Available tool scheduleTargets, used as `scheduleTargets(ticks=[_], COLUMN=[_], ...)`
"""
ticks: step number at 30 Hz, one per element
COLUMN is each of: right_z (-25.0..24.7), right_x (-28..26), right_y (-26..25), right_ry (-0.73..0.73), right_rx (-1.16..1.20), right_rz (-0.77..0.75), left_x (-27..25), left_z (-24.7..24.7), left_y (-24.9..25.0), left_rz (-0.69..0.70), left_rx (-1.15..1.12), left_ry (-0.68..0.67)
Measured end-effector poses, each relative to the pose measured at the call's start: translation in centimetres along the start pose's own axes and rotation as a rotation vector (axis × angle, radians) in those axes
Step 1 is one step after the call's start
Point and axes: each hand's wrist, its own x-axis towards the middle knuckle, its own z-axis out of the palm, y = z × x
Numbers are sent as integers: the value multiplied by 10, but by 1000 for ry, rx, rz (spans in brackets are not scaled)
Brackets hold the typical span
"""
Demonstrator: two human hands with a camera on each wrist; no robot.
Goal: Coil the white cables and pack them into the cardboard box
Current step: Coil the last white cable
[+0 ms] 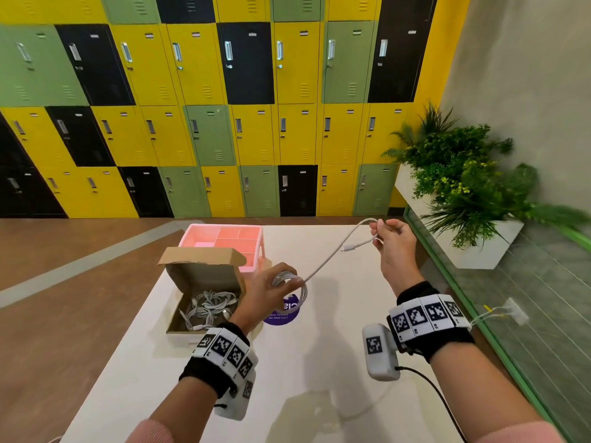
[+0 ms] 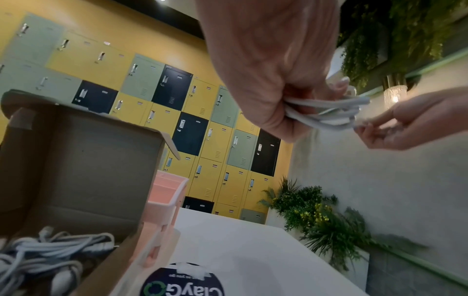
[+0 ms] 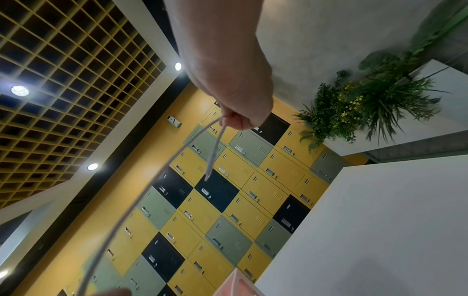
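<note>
Left grip (image 1: 267,290) pinches a small coil (image 1: 292,284) of white cable (image 1: 332,255), thumb and fingers curled round the loops, held above the tabletop (image 1: 319,372) just right of the cardboard box (image 1: 204,273). Right grip (image 1: 395,243) is raised and further out, fingers pinched on the cable near its free end; the short tail with the plug (image 1: 347,248) hangs out leftward. I read the split as: left keeps the finished loops from springing open, right keeps the remaining length taut and clear of the tabletop so the next turn lays clean.

Box sits open, lid flap standing up at the back, coiled cables (image 1: 209,306) already bundled inside. So several are packed, this one is nearly wound, only one short span left between my hands.

Room: box opening is directly left of my left hand, nothing between them. Pink tray (image 1: 224,241) touches or nearly touches the box's far side; upright flap blocks entry from behind. Purple sticker (image 1: 283,311) lies under the coil, flat. Tabletop's right edge runs close under my right forearm, green rail (image 1: 479,318) beside it. Near tabletop is open.
</note>
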Motion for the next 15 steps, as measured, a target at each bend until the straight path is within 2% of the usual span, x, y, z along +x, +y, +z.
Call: scheduleTargets(ticks=[5,12,15], right_z=[-1,21,23], right_x=[-13,-42,-44], right_y=[21,40,45], right_ry=[-63,-191,-190], right_rx=[-120,-77,-116], right_rz=[76,217,240], left_x=[4,13,12], left_z=[10,21,19], left_y=[10,18,18], left_rz=[33,53,38], left_rx=[-213,-159,-160], left_ry=[100,127,156])
